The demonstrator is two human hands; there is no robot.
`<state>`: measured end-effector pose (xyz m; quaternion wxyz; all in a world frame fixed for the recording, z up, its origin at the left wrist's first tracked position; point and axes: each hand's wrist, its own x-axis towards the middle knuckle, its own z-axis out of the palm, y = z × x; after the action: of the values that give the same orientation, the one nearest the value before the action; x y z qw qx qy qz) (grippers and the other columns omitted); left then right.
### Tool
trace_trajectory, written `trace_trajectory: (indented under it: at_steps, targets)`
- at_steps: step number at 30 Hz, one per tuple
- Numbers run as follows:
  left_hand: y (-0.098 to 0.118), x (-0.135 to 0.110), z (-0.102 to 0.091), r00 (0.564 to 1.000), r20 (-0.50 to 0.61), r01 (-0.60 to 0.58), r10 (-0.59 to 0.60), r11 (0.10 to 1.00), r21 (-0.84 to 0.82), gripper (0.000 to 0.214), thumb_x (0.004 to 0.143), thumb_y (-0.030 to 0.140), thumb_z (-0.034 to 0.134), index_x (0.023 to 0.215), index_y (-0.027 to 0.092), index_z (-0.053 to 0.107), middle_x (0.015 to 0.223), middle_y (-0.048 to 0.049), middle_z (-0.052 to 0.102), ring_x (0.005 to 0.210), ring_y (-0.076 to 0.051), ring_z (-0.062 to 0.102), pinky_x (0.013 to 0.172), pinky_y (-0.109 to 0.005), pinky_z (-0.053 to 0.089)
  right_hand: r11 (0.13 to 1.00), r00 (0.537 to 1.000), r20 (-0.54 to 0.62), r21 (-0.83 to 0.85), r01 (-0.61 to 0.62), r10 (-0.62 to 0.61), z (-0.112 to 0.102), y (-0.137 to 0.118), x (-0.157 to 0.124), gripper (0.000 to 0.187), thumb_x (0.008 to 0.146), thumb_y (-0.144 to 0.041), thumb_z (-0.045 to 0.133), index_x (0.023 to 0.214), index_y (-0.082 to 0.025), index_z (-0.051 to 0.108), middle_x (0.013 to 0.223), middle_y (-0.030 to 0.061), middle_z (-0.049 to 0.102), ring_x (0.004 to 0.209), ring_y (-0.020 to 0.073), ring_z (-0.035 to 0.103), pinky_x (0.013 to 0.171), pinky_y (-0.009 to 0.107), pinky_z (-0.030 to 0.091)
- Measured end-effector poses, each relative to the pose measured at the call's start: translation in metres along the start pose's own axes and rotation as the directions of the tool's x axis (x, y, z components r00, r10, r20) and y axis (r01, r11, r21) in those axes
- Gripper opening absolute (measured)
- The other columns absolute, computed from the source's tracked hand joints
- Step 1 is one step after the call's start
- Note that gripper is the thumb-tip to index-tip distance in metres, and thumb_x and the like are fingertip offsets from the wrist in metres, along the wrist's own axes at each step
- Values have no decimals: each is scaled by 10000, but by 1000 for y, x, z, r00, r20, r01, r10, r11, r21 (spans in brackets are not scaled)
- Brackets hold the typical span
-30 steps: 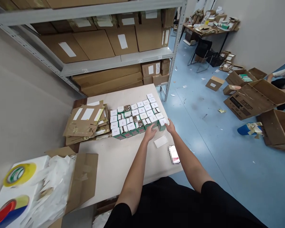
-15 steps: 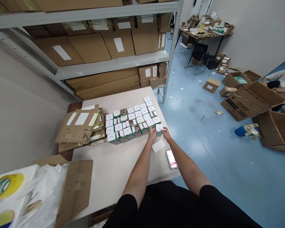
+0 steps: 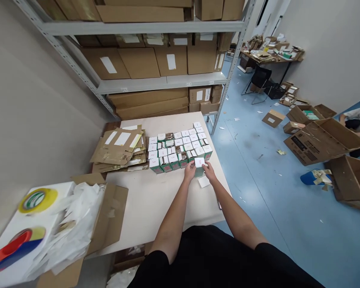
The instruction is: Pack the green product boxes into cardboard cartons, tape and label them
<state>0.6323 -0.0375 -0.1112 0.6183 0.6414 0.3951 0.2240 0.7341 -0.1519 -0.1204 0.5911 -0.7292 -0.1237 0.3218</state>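
Observation:
Between my two hands is a small white-topped green box (image 3: 199, 162), with reddish marks on its top. My left hand (image 3: 190, 172) grips its left side and my right hand (image 3: 209, 171) its right side. Just beyond it stand rows of similar small boxes (image 3: 173, 159), most with white tops; a few have tops that look open, with brownish contents I cannot make out. A white card or flat box (image 3: 203, 181) lies on the table below my hands. A dark-edged flat object (image 3: 219, 205) is partly hidden by my right forearm.
Flattened cardboard (image 3: 117, 148) is stacked at the table's left. Nearer, an open carton (image 3: 108, 216) holds white wrapping, beside tape rolls (image 3: 38, 200). A metal shelf (image 3: 165, 83) with cartons stands behind. On the right, large cartons (image 3: 313, 140) and a seated person occupy the floor.
The held box has come away from the rows toward me, so more of its green side shows. My view has shifted left, and my right forearm now covers most of the flat object.

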Motion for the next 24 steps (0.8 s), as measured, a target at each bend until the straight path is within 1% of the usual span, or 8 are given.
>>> trace_trajectory:
  at_steps: [6, 10, 13, 15, 17, 20, 22, 24]
  targets:
    - [-16, -30, -64, 998, -31, 47, -49, 998, -42, 533, 792, 298, 790, 1302, 187, 676, 1220, -128, 702, 973, -204, 689, 946, -389, 560, 1000, 999, 48, -25, -9, 10, 52, 4, -35, 583, 771, -553, 601, 1237, -204, 634, 885, 31, 704, 817, 217, 661, 720, 326, 534]
    - [-30, -52, -109, 993, -51, 100, -105, 990, -95, 622, 780, 314, 801, 1371, 208, 637, 1181, -106, 688, 877, -171, 687, 829, -325, 585, 999, 998, 64, -41, -11, 13, 92, 9, -64, 515, 764, -517, 611, 1181, -221, 670, 841, 10, 697, 803, 209, 654, 707, 317, 529]
    - [-40, -72, -146, 984, -55, 157, -168, 975, -155, 630, 799, 309, 774, 1399, 208, 610, 1210, -105, 651, 821, -140, 672, 727, -270, 583, 998, 995, 95, -65, 0, 6, 123, 13, -87, 483, 765, -503, 610, 1158, -234, 689, 854, 3, 706, 804, 202, 652, 702, 310, 530]
    - [-46, -84, -172, 976, -64, 194, -207, 966, -174, 614, 799, 290, 767, 1387, 198, 614, 1224, -109, 637, 798, -125, 660, 693, -250, 579, 996, 993, 118, -92, 1, 9, 145, 16, -102, 483, 766, -502, 605, 1157, -235, 696, 879, 8, 714, 809, 201, 652, 699, 309, 531]
    - [-53, -95, -197, 971, -73, 210, -226, 961, -180, 608, 791, 279, 770, 1374, 197, 620, 1237, -113, 633, 798, -122, 658, 688, -240, 577, 993, 991, 136, -120, 8, 8, 168, 21, -115, 486, 767, -503, 601, 1160, -234, 699, 902, 14, 720, 818, 201, 652, 705, 311, 532]
    - [-66, -111, -233, 970, -97, 201, -222, 961, -189, 615, 781, 295, 782, 1369, 216, 620, 1307, -121, 617, 859, -136, 670, 707, -232, 576, 990, 987, 159, -140, 26, -3, 200, 29, -133, 488, 765, -504, 608, 1160, -234, 701, 935, 20, 726, 851, 205, 654, 738, 323, 539]
    - [-76, -120, -253, 970, -115, 192, -216, 962, -194, 609, 779, 308, 785, 1359, 225, 619, 1359, -127, 598, 898, -149, 676, 723, -243, 579, 988, 984, 180, -154, 30, -1, 219, 37, -143, 502, 766, -512, 606, 1174, -234, 697, 966, 28, 729, 879, 210, 657, 758, 334, 544]
    - [-87, -129, -270, 968, -117, 197, -222, 962, -190, 588, 784, 307, 779, 1343, 220, 617, 1380, -135, 592, 908, -161, 679, 737, -269, 584, 985, 979, 203, -173, 23, 13, 234, 47, -153, 523, 768, -525, 600, 1195, -236, 690, 1005, 37, 731, 906, 217, 662, 766, 342, 548]
